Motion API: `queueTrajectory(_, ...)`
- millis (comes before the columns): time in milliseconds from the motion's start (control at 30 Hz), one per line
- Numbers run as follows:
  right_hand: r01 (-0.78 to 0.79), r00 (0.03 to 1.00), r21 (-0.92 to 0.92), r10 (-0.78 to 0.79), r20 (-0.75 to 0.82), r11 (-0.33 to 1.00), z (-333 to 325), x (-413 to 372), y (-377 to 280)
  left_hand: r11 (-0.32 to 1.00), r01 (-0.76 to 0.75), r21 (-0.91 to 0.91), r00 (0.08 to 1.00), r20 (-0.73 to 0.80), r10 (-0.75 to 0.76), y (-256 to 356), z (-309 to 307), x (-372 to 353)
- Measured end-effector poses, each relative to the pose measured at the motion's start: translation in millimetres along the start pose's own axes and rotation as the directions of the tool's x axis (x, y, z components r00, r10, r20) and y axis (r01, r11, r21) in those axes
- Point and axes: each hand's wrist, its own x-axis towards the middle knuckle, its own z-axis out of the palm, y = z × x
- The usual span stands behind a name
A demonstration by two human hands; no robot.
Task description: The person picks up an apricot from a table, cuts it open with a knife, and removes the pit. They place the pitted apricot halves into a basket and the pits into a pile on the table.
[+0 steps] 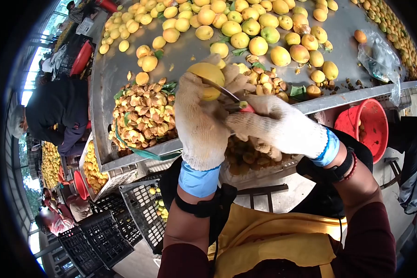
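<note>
My left hand [195, 125], in a cream knit glove over a blue cuff, holds a yellow apricot [205, 74] above the table's near edge. A small knife [224, 91] with a red and green handle is gripped in my right hand [280, 123], gloved the same way. Its blade lies against the apricot's side. Left of my left hand is a heap of cut apricot pieces [146, 111]. Beneath both hands, a crate [259, 162] of brownish pieces is partly hidden.
Whole apricots [252, 28] cover the far part of the metal table [185, 55]. A clear plastic bag [379, 55] lies at the right. Below it stands a red bucket [366, 127]. Black crates [104, 236] stand lower left, and a person in dark clothes [60, 111] bends at the left.
</note>
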Motion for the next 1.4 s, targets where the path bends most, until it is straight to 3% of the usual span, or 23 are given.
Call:
queueTrajectory(33, -0.049, 0.998, -0.089, 0.046, -0.039, 0.995, -4, -9, -13, 0.997, 0.029, -0.077, 0.995, -0.091, -0.036, 4, -3, 5)
queueTrajectory(67, 0.076, 0.992, -0.156, -0.09, -0.087, 0.985, -10, -11, -9, 0.997, 0.019, -0.078, 0.995, -0.096, -0.027, 8, -10, 8)
queueTrajectory(133, 0.164, 0.947, 0.052, -0.142, -0.288, 0.985, -11, -21, -16, 0.993, -0.003, 0.116, 1.0, 0.029, 0.0, 9, -25, 10)
queueTrajectory(200, 0.239, 0.885, -0.186, -0.292, -0.362, 0.953, -13, -19, -26, 0.99, 0.041, 0.132, 0.999, -0.01, -0.04, 0, -22, 5)
queueTrajectory(233, 0.28, 0.83, -0.359, -0.412, -0.375, 0.89, -9, -16, -28, 0.949, -0.032, 0.313, 0.997, 0.081, 0.007, -5, -15, -4)
queueTrajectory(300, 0.326, 0.828, -0.391, -0.46, -0.321, 0.86, -14, -5, -16, 0.754, -0.265, 0.602, 0.954, 0.278, 0.113, -10, -5, -13)
queueTrajectory(333, 0.371, 0.815, -0.394, -0.498, -0.295, 0.841, -15, -3, -16, 0.757, -0.264, 0.598, 0.953, 0.284, 0.108, -11, -3, -14)
queueTrajectory(400, 0.298, 0.864, -0.391, -0.42, -0.276, 0.871, -17, -8, -22, 0.888, -0.127, 0.442, 0.97, 0.242, 0.019, -10, -5, -15)
queueTrajectory(467, 0.248, 0.926, -0.115, -0.271, -0.263, 0.962, -19, -9, -22, 0.848, -0.1, 0.52, 0.961, 0.273, -0.054, -1, -1, -16)
queueTrajectory(633, 0.131, 0.958, 0.176, -0.079, -0.275, 0.976, -35, -15, -3, 0.985, 0.075, 0.153, 0.979, 0.177, -0.102, -4, -2, -17)
queueTrajectory(667, 0.133, 0.959, 0.176, -0.082, -0.27, 0.975, -39, -20, 0, 0.995, 0.1, 0.018, 0.983, 0.15, -0.102, -7, -6, -15)
queueTrajectory(700, 0.042, 0.978, 0.11, -0.019, -0.208, 0.993, -43, -26, 1, 0.992, 0.09, 0.084, 0.954, 0.28, -0.11, -5, -22, -9)
queueTrajectory(733, -0.044, 0.988, 0.034, 0.048, -0.148, 0.998, -43, -28, -1, 0.993, 0.08, 0.086, 0.956, 0.276, -0.101, -5, -27, -6)
queueTrajectory(767, -0.194, 0.981, -0.164, 0.189, -0.049, 0.967, -42, -33, -17, 0.99, 0.13, -0.049, 0.961, 0.251, -0.113, -6, -30, -4)
queueTrajectory(800, -0.168, 0.985, -0.294, 0.169, -0.022, 0.941, -47, -35, -11, 0.967, 0.174, -0.186, 0.965, 0.229, -0.13, -6, -32, -4)
queueTrajectory(867, -0.081, 0.985, -0.306, 0.03, -0.168, 0.949, -46, -39, -11, 0.985, 0.129, -0.113, 0.988, 0.096, -0.119, -3, -17, -9)
queueTrajectory(933, 0.199, 0.944, -0.213, -0.245, -0.219, 0.957, -54, -39, -10, 0.993, 0.112, 0.023, 0.993, -0.037, -0.111, -1, -6, -13)
queueTrajectory(1000, 0.592, 0.679, -0.222, -0.628, -0.381, 0.775, -47, -21, -11, 0.99, 0.138, -0.03, 0.99, 0.031, -0.137, -6, -8, -17)
queueTrajectory(1100, 0.722, 0.679, 0.345, -0.518, -0.52, 0.6, -33, -23, -33, 0.987, 0.159, 0.023, 0.985, 0.07, -0.16, -15, 6, -25)
queueTrajectory(1133, 0.715, 0.691, 0.539, -0.567, -0.449, 0.445, -35, -17, -31, 0.986, 0.166, 0.017, 0.983, 0.075, -0.167, -19, 6, -26)
queueTrajectory(1200, 0.493, 0.698, 0.867, -0.624, -0.35, 0.066, -5, -1, -26, 0.821, -0.064, 0.567, 0.985, 0.169, -0.04, -29, 5, -30)
queueTrajectory(1233, 0.728, 0.677, 0.529, -0.34, -0.652, 0.435, -16, -6, -33, 0.612, -0.189, 0.768, 0.971, 0.24, -0.001, -32, 5, -30)
queueTrajectory(1400, 0.738, 0.667, 0.491, -0.387, -0.637, 0.464, -23, -2, -31, 0.783, -0.146, 0.605, 0.983, 0.175, 0.048, -41, 12, -33)
